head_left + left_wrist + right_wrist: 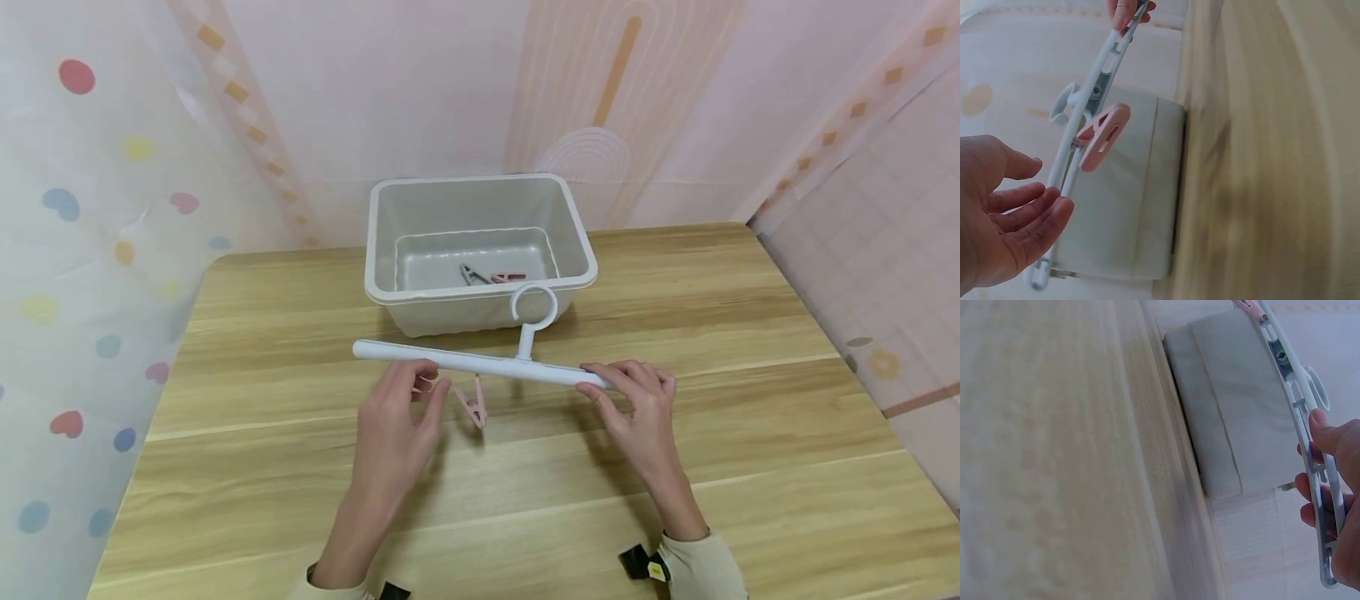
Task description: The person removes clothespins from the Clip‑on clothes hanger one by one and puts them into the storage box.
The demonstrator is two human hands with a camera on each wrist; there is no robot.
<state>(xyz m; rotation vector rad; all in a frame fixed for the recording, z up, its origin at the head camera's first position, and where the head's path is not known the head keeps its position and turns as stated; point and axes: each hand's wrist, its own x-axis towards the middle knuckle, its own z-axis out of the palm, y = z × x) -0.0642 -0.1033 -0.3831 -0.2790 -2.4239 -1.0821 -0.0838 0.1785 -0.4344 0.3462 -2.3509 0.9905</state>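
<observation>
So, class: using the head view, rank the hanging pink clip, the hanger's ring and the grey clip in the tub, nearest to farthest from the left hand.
1. Hanging pink clip, just right of the left hand.
2. Hanger's ring, up and to the right.
3. Grey clip, beyond, inside the tub.

Your head view looks down over the table (675,500); both wrist views sit close under your fingers, sharing the hanger bar (1094,94) and bin (1235,400)
</observation>
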